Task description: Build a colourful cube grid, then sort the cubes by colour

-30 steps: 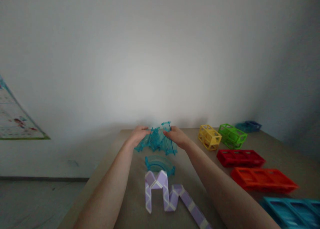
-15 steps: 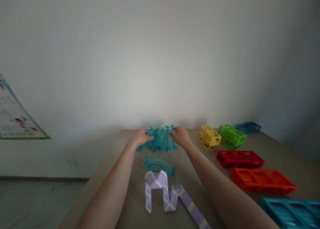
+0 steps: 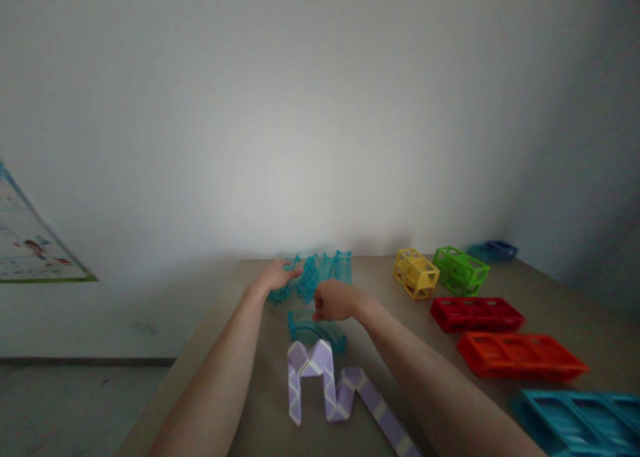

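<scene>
Grip: L hand [image 3: 273,277] has thumb & fingers parted at the L end of a teal pile [image 3: 307,280]; can't tell if it's grasping a pc. R hand [image 3: 337,299] is curled, knuckles up, over the far edge of a curved teal pc [image 3: 327,334]; fingertips hidden, so hold or mere touch is unclear.

Largest first: pale wall [image 3: 300,110] fills the bkgd; tan table [image 3: 375,280] runs up to it. Poster [image 3: 35,244] at far L. On the table's R side, near to far: blue frame strip [image 3: 530,417], orange strip [image 3: 515,370], red strip [image 3: 475,320], then green box frame [image 3: 460,270] & yellow box frame [image 3: 416,274]. Purple jointed snake [image 3: 330,390] lies nearest, btwn forearms; curved pc just beyond, pile farther back nr wall.

Step in hand, prob.: handling teal pcs, L on pile, R on the single pc. Next move likely calls for a sure fingertip pinch on the curved pc's rim, w/o nudging the snake.
</scene>
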Demonstrator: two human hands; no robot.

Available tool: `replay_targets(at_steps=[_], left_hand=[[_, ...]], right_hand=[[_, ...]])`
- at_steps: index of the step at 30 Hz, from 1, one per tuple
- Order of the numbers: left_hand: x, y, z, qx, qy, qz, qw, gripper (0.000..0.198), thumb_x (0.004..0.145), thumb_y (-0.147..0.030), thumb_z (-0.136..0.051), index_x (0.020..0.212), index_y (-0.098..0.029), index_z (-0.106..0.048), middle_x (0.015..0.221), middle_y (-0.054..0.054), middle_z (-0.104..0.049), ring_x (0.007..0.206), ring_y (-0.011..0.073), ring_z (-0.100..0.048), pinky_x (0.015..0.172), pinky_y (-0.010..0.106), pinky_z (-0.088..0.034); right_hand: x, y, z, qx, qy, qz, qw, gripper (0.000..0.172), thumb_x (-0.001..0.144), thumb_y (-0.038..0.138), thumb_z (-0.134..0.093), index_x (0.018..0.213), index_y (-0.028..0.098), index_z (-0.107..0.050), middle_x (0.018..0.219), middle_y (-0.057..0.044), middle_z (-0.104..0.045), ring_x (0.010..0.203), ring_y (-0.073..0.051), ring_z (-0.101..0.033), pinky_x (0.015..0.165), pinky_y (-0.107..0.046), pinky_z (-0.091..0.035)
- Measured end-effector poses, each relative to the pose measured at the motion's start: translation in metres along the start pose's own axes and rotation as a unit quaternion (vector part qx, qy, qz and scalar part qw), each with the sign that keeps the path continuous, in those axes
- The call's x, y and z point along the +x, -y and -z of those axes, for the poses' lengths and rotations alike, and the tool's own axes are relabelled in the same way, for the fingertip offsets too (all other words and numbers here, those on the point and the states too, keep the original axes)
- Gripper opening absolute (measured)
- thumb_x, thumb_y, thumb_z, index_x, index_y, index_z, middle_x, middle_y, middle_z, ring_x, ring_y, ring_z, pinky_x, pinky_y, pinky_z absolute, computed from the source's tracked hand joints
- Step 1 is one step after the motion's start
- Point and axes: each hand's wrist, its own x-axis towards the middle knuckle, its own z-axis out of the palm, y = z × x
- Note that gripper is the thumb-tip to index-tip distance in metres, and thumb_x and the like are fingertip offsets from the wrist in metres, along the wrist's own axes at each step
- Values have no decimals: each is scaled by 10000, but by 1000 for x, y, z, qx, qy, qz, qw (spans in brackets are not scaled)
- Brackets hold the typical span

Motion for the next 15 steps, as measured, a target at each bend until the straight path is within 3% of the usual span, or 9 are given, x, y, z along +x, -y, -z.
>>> replay_targets(at_steps=[4, 7, 8, 11, 12, 13, 15], left_hand=[[-3, -15, 11, -101, -44, 20, 994, 510, 772, -595, -604, 969, -134, -700, 1079, 165, -717, 1028, 300, -660, 793, 325, -517], [-12, -31, 19, -187, -40, 22, 981, 655, 856, -669, -414, 1098, -99, -628, 1087, 192, -691, 862, 244, -701, 670, 314, -545], [-16, -36, 20, -229, -11, 14, 973, 663, 849, -681, -421, 1125, -109, -610, 1076, 184, -689, 809, 222, -702, 642, 307, -549], [-28, -47, 19, -366, 176, -16, 914, 619, 773, -634, -610, 1156, -148, -589, 993, 140, -693, 696, 183, -678, 615, 318, -559], [-30, -49, 17, -374, 212, -22, 903, 590, 760, -586, -659, 1160, -158, -589, 949, 117, -694, 663, 168, -665, 607, 314, -558], [-31, -51, 14, -361, 222, -24, 905, 553, 764, -541, -677, 1162, -166, -591, 905, 94, -692, 631, 151, -649, 597, 303, -556], [-30, -50, 10, -311, 189, -15, 931, 471, 788, -479, -664, 1144, -175, -606, 835, 57, -679, 578, 121, -615, 562, 270, -540]], right_hand=[[6, -18, 12, 70, -40, -29, 996, 221, 744, 131, -670, 531, 131, -615, 469, -23, -595, 526, -158, -610, 595, -237, -464], [11, -27, 21, 145, -118, -66, 980, 223, 884, 196, -513, 720, 128, -649, 452, 5, -565, 392, -96, -500, 472, -194, -412], [13, -29, 22, 171, -148, -79, 971, 242, 921, 215, -456, 804, 124, -647, 467, 8, -573, 367, -85, -472, 442, -186, -396], [20, -30, 20, 238, -213, -103, 942, 267, 968, 247, -378, 952, 112, -607, 497, 11, -590, 331, -68, -442, 393, -166, -371], [23, -30, 18, 257, -226, -107, 934, 258, 967, 254, -387, 955, 111, -601, 496, 11, -590, 330, -67, -449, 387, -161, -370], [24, -30, 15, 273, -235, -110, 926, 243, 961, 254, -405, 941, 111, -601, 498, 10, -593, 334, -67, -461, 384, -157, -372], [28, -33, 11, 298, -250, -118, 914, 216, 941, 237, -442, 886, 111, -609, 523, 0, -612, 340, -64, -474, 379, -151, -374]])
